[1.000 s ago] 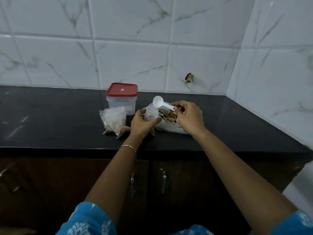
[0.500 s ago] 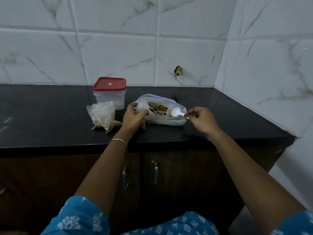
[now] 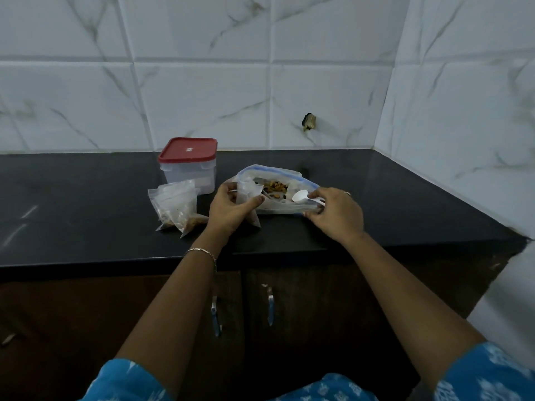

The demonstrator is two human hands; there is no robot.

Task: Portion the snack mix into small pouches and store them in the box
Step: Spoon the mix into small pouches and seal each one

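A large zip bag of snack mix [image 3: 275, 186] lies open on the black counter [image 3: 86, 198]. My left hand [image 3: 231, 209] grips a small clear pouch [image 3: 249, 195] upright at the bag's left edge. My right hand [image 3: 333, 212] pinches the handle of a white plastic spoon [image 3: 302, 196], whose bowl lies over the bag's mouth; the lower fingers of that hand touch the bag's front edge. Filled small pouches [image 3: 176, 206] lie in a pile to the left. Behind them stands a clear box with a red lid [image 3: 188, 160], its lid on.
White marble-look tiles cover the back wall and the right wall [image 3: 463, 111], which meet in a corner. Below the counter edge are dark cabinet doors with two metal handles [image 3: 270, 306].
My right hand brought the spoon from above the bag out to its right side, and now holds it at the bag's right end. The left hand kept its hold on the pouch.
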